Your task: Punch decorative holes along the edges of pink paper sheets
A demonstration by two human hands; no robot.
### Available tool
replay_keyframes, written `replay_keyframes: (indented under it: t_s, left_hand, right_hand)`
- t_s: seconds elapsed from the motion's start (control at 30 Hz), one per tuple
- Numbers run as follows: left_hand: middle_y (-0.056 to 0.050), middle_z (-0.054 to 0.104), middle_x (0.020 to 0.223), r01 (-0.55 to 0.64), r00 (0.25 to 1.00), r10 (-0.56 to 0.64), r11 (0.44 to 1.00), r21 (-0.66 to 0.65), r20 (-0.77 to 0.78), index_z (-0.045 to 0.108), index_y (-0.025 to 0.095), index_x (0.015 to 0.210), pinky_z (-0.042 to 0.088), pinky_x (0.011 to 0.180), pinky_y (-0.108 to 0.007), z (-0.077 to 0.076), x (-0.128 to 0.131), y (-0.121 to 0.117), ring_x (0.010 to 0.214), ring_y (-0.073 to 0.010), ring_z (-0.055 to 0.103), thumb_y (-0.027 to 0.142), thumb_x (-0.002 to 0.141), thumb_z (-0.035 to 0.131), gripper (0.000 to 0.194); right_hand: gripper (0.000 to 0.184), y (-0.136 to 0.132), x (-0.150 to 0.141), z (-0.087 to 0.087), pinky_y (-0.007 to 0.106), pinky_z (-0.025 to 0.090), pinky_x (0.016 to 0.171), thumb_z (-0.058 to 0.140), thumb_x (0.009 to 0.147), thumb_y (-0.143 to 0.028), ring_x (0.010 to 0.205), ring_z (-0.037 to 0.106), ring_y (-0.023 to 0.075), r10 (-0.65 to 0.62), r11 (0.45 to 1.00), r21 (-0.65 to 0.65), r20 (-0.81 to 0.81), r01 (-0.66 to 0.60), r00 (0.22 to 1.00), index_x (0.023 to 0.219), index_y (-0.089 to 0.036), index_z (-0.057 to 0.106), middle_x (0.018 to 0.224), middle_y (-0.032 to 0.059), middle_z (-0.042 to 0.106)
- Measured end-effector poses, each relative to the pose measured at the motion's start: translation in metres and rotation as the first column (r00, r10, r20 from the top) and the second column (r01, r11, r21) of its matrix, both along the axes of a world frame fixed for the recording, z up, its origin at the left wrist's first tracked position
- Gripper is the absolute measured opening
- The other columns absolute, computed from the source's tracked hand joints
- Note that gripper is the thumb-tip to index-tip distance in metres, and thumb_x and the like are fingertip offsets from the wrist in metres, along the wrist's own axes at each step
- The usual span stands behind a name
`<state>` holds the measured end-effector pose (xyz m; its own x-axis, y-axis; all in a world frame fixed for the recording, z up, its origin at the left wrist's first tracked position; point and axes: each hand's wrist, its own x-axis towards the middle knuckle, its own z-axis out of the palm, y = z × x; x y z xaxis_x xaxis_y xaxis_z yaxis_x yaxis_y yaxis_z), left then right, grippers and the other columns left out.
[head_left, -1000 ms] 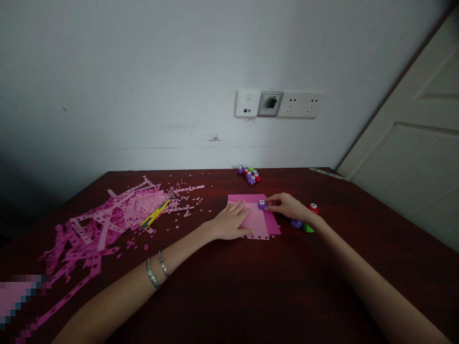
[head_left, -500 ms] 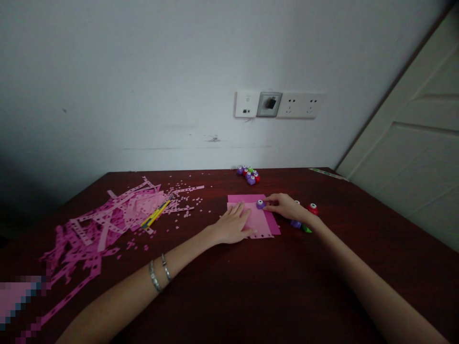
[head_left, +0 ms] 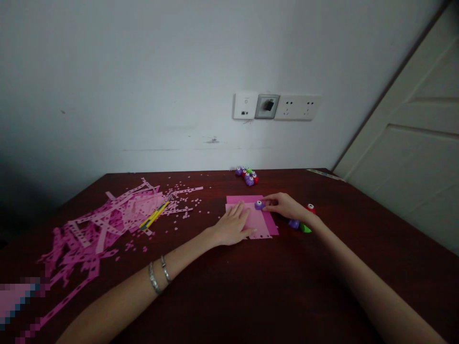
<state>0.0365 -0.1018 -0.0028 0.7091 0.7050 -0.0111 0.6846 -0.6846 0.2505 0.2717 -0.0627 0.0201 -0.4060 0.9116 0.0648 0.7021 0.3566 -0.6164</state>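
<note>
My left hand (head_left: 231, 223) lies flat, fingers stretched, on a stack of pink paper sheets (head_left: 265, 225) on the dark red table (head_left: 251, 286). My right hand (head_left: 285, 206) pinches a small purple paper punch (head_left: 258, 205) that sits on the far edge of the paper. Two bracelets circle my left wrist.
Red (head_left: 310, 208), purple (head_left: 294, 223) and green (head_left: 305, 228) punches lie beside my right wrist. Several more punches (head_left: 247, 175) cluster near the wall. A heap of punched pink strips (head_left: 103, 224) and a yellow utility knife (head_left: 155, 214) lie at the left. Wall sockets (head_left: 276, 106) and a door (head_left: 412, 143) stand behind.
My right hand has slid the purple punch slightly leftward along the paper's edge. The left hand stays flat on the paper.
</note>
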Motion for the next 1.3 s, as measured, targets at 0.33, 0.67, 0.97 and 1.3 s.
replay_keyframes:
  t_s: [0.33,0.67,0.97,1.3]
  left_hand:
    - [-0.006,0.063,0.071,-0.203,0.89,0.255,0.964,-0.172,0.377,0.062,0.013,0.072,0.043,0.063,-0.027,0.032,0.009,0.049,0.065,-0.0132,0.055,0.029,0.083,0.041,0.029]
    - [-0.012,0.065,0.073,0.0,0.909,0.303,0.686,-0.728,0.285,0.067,0.008,0.09,0.034,0.046,-0.027,0.027,0.025,0.089,0.045,-0.0079,0.042,0.057,0.078,0.045,0.055]
    - [-0.009,0.06,0.069,-0.044,0.983,0.17,0.586,-0.809,0.07,0.069,0.014,0.076,0.036,0.047,-0.029,0.032,0.044,0.108,0.048,-0.0098,0.04,0.061,0.07,0.056,0.049]
    - [-0.006,0.054,0.063,-0.062,0.983,0.178,0.545,-0.836,0.043,0.066,0.015,0.068,0.039,0.05,-0.031,0.024,0.049,0.116,0.046,-0.0089,0.036,0.04,0.078,0.055,0.029]
  right_hand:
    - [0.048,0.013,0.002,0.024,0.019,0.038,0.042,0.061,0.066,-0.06,0.051,0.056,0.0107,-0.152,0.865,-0.476,0.047,0.156,0.987,0.061,-0.013,0.064,0.061,0.0081,0.065]
    - [0.044,0.028,-0.01,0.035,0.019,0.041,0.044,0.061,0.068,-0.058,0.057,0.061,0.0124,-0.016,0.756,-0.647,0.137,0.102,0.99,0.061,-0.015,0.067,0.07,0.011,0.07]
    - [0.039,0.053,-0.014,0.031,0.018,0.051,0.056,0.069,0.067,-0.047,0.068,0.066,0.0138,0.04,0.601,-0.793,0.158,0.103,0.987,0.069,-0.009,0.067,0.074,0.0126,0.07]
    - [0.022,0.054,-0.027,0.036,0.023,0.055,0.068,0.072,0.067,-0.029,0.074,0.066,0.0153,-0.008,0.604,-0.785,0.167,0.138,0.986,0.062,-0.01,0.062,0.063,0.0085,0.067]
